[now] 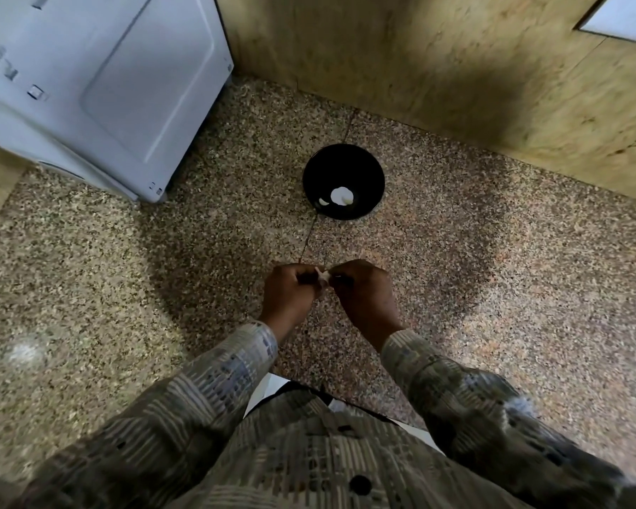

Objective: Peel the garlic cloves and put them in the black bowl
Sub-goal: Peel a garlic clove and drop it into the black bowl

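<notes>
A black bowl [343, 181] stands on the speckled stone counter [492, 270], beyond my hands. Inside it lie pale peeled garlic cloves [340, 196]. Nearer to me, my left hand [291, 295] and my right hand [364, 292] meet over the counter. Between their fingertips both pinch a small whitish garlic clove [324, 276], which is mostly hidden by the fingers. Patterned sleeves cover both forearms.
A white appliance [100, 86] stands at the back left, close to the wall corner. A tan wall [456, 67] runs behind the bowl. A dark seam in the counter passes from the bowl toward my hands.
</notes>
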Action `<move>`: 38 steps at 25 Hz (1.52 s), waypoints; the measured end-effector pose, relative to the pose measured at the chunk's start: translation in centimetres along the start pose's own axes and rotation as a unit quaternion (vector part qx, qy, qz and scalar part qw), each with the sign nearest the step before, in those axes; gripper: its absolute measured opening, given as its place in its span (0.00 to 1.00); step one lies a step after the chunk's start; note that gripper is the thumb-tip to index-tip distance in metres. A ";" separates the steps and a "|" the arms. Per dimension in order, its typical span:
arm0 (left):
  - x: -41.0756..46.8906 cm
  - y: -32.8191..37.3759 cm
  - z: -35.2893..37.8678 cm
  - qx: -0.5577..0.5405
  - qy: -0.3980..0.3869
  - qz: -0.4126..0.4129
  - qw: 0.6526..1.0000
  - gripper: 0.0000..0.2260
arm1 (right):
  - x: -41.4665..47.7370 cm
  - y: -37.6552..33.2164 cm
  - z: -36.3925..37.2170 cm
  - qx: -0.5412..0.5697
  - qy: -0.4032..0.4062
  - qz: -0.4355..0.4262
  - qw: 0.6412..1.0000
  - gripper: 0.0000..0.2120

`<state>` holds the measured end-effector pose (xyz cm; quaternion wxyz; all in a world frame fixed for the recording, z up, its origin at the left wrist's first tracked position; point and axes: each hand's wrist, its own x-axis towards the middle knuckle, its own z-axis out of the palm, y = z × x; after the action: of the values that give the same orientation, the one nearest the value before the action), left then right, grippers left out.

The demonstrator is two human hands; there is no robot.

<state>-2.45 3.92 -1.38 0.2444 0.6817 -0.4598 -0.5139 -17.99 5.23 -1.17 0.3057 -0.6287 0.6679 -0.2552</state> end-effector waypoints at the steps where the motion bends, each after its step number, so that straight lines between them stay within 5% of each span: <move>1: -0.3 0.0 0.2 0.003 0.004 -0.010 1.000 0.07 | -0.1 0.2 0.1 0.000 -0.002 -0.003 1.000 0.06; 10: -0.6 0.1 0.4 -0.084 0.010 -0.098 0.992 0.08 | -0.8 0.8 0.6 0.022 0.010 -0.045 0.999 0.06; 17: 0.6 -0.1 -1.1 -0.138 -0.090 -0.065 0.984 0.07 | -0.1 0.0 0.4 0.074 -0.014 -0.003 0.997 0.13; 25: 0.5 0.4 -0.6 -0.129 -0.030 -0.096 0.987 0.07 | -0.8 -0.9 2.1 0.106 0.038 0.072 0.991 0.09; 31: 0.8 -1.0 -0.4 -0.244 -0.015 -0.171 0.955 0.04 | -1.4 -1.0 2.7 0.186 0.037 0.170 0.967 0.07; 34: 1.0 -1.7 -0.8 -0.145 -0.002 -0.105 0.984 0.05 | -1.7 -0.4 3.0 0.298 0.021 0.292 0.909 0.08; 38: 1.7 -2.1 -1.5 -0.032 0.016 -0.057 0.998 0.11 | -2.3 0.3 2.9 0.304 -0.003 0.320 0.897 0.07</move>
<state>-0.14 3.20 -3.34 0.2437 0.7066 -0.3994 -0.5308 -16.00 7.63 -3.16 0.5489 -0.2584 0.7222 -0.3324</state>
